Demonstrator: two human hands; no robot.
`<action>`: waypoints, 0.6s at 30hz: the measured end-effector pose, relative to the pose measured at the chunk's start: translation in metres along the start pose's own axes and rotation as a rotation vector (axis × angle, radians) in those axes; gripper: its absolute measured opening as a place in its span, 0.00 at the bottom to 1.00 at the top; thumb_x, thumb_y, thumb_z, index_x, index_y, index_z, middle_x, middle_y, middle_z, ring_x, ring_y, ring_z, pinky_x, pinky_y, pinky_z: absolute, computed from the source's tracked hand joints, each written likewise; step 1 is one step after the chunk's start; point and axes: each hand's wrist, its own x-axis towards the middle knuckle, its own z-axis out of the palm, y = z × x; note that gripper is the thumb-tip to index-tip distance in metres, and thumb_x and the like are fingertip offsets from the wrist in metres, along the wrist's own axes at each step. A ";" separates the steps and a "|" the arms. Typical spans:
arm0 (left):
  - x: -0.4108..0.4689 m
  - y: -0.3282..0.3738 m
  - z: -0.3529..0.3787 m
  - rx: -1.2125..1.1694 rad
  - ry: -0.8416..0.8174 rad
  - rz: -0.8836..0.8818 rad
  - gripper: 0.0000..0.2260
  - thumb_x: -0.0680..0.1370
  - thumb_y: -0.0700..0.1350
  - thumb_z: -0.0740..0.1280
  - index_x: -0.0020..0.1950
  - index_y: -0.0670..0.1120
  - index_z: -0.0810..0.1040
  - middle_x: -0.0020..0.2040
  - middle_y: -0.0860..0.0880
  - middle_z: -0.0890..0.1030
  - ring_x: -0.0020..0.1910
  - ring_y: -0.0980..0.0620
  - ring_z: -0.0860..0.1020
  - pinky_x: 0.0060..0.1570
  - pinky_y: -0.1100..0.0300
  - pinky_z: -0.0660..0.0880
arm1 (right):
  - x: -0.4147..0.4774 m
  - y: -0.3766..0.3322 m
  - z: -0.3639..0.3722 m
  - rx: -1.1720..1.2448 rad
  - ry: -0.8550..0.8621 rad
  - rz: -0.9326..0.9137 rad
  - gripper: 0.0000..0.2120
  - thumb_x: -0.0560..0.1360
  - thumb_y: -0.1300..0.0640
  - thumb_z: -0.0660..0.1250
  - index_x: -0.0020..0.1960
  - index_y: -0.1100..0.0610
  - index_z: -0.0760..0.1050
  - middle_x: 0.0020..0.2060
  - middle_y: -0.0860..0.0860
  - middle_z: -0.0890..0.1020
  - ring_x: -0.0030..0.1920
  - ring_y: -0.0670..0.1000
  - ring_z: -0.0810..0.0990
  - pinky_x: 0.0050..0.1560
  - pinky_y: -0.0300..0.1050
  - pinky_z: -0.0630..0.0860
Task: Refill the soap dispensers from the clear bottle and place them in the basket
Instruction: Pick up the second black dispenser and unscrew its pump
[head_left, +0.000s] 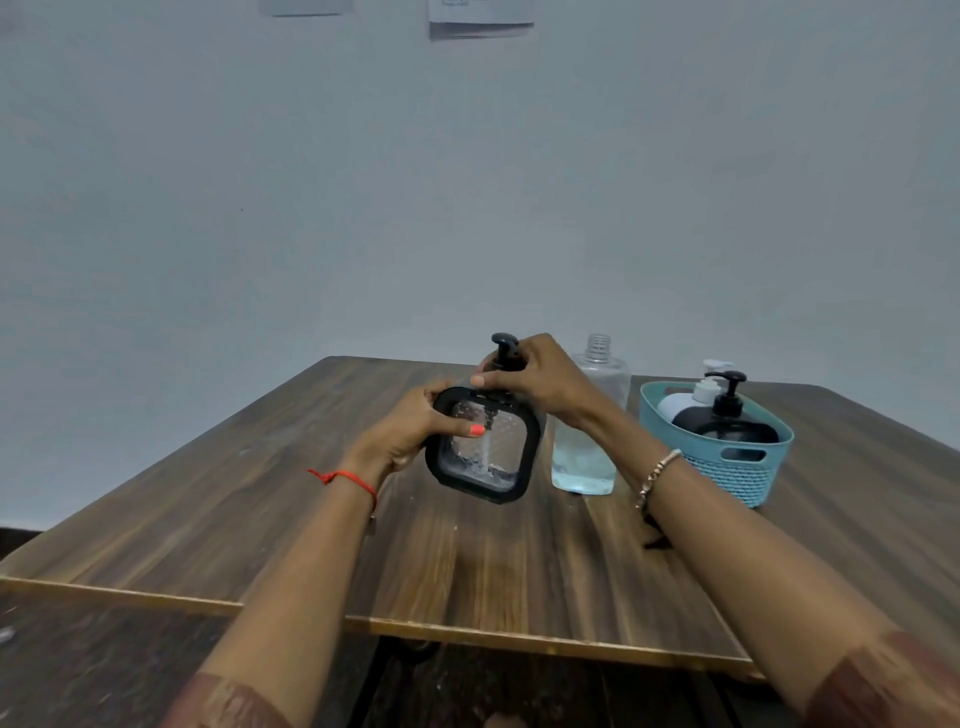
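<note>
A square soap dispenser (480, 452) with a black frame and clear window stands tilted near the table's middle. My left hand (410, 431) grips its upper left corner, thumb across the window. My right hand (535, 379) is curled around the black pump head (505, 349) on top. Just right of it stands the clear bottle (587, 447), cap off, holding pale blue liquid in its lower part. A teal basket (748, 467) at the right holds a black dispenser (732, 421) and a white one (685, 402).
The wooden table (467, 561) has its front edge close to me, with dark floor below. A plain grey wall rises behind, with papers (480, 23) pinned high up. A small dark item lies on the table under my right wrist.
</note>
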 end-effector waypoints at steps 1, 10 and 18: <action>-0.003 -0.002 0.000 -0.019 -0.034 0.003 0.30 0.55 0.41 0.77 0.56 0.38 0.77 0.45 0.46 0.83 0.45 0.50 0.81 0.48 0.59 0.79 | -0.002 -0.003 -0.003 0.051 -0.074 -0.005 0.05 0.68 0.63 0.73 0.42 0.64 0.81 0.38 0.54 0.82 0.40 0.45 0.80 0.47 0.39 0.76; -0.003 -0.005 0.002 -0.120 0.069 0.002 0.33 0.52 0.42 0.78 0.56 0.36 0.76 0.44 0.45 0.83 0.43 0.50 0.82 0.45 0.60 0.79 | 0.000 0.013 -0.023 0.485 -0.017 0.130 0.20 0.72 0.70 0.66 0.63 0.68 0.71 0.53 0.59 0.80 0.52 0.52 0.81 0.60 0.44 0.75; 0.006 -0.007 0.011 -0.069 0.170 0.016 0.21 0.61 0.30 0.76 0.50 0.42 0.77 0.39 0.50 0.83 0.38 0.53 0.82 0.41 0.62 0.79 | 0.000 0.015 0.000 0.069 0.190 0.127 0.11 0.65 0.54 0.77 0.43 0.59 0.81 0.34 0.50 0.82 0.32 0.42 0.79 0.35 0.31 0.74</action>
